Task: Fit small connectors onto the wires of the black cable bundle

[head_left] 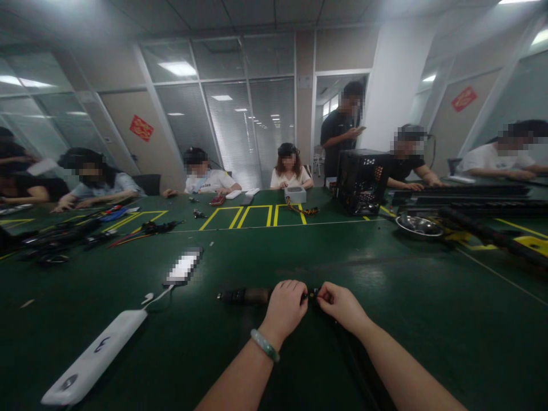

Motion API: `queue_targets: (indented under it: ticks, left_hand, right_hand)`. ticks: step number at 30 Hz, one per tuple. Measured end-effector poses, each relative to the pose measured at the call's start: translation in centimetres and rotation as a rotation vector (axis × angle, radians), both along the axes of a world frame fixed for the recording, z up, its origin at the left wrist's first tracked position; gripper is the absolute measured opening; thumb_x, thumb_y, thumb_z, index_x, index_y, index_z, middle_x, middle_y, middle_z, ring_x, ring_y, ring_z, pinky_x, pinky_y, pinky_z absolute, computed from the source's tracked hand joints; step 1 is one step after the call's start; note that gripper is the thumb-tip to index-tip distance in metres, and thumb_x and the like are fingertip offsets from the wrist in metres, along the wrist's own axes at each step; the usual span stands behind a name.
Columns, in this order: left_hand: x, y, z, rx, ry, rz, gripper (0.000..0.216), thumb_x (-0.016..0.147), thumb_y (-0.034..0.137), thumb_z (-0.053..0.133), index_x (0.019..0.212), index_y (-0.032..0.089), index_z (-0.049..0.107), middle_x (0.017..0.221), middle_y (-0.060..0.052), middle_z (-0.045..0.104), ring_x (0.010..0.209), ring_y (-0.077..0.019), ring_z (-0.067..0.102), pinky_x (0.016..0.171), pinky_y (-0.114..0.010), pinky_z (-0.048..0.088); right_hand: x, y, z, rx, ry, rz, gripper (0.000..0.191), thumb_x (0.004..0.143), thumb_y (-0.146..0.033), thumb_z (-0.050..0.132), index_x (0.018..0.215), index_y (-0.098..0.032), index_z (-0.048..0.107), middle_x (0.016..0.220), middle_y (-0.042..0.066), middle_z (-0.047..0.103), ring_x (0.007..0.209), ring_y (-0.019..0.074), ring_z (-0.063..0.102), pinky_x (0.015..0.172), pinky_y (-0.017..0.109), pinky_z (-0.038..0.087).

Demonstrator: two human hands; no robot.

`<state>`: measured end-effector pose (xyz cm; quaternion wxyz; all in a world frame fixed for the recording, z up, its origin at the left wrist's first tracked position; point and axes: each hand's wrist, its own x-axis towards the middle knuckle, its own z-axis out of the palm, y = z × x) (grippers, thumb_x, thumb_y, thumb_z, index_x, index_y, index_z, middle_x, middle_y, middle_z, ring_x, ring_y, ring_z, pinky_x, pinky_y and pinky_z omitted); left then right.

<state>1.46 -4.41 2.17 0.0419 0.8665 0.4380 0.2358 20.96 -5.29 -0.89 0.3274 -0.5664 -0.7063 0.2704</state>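
A thick, black-and-brown sleeved cable (246, 295) runs toward 9 o'clock from the left hand (285, 308) and right hand (342, 308), both pinching its small end.

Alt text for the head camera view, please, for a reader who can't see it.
The left hand, wearing a green bangle, and the right hand hold the end of a dark cylindrical part on a green workbench. A white power bank lies to the left, and co-workers sit across the bench.
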Motion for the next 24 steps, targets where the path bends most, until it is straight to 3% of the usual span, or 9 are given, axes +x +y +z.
queue_targets:
  ticks: [16,24]
  left_hand:
    - [-0.3,-0.4,-0.3,-0.012,-0.020,0.001,0.013,0.085,0.018,0.062,0.097,0.022,0.057,0.097,0.000,0.060,0.091,-0.0190,0.056,0.083,-0.036,0.045]
    - [-0.3,-0.7,0.2,0.014,-0.005,-0.023,0.012,0.085,0.018,0.061,0.095,0.022,0.056,0.098,0.000,0.060,0.097,-0.0195,0.055,0.094,-0.040,0.041]
  right_hand:
    - [-0.2,-0.8,0.9,-0.028,-0.020,-0.015,0.007,0.082,-0.026,0.056,0.080,-0.021,0.060,0.068,-0.002,0.063,0.059,0.0130,0.055,0.052,0.021,0.037]
    - [-0.1,-1.0,1.1,-0.020,-0.025,-0.005,0.007,0.083,-0.026,0.056,0.080,-0.021,0.060,0.070,-0.002,0.063,0.060,0.0135,0.056,0.053,0.022,0.037]
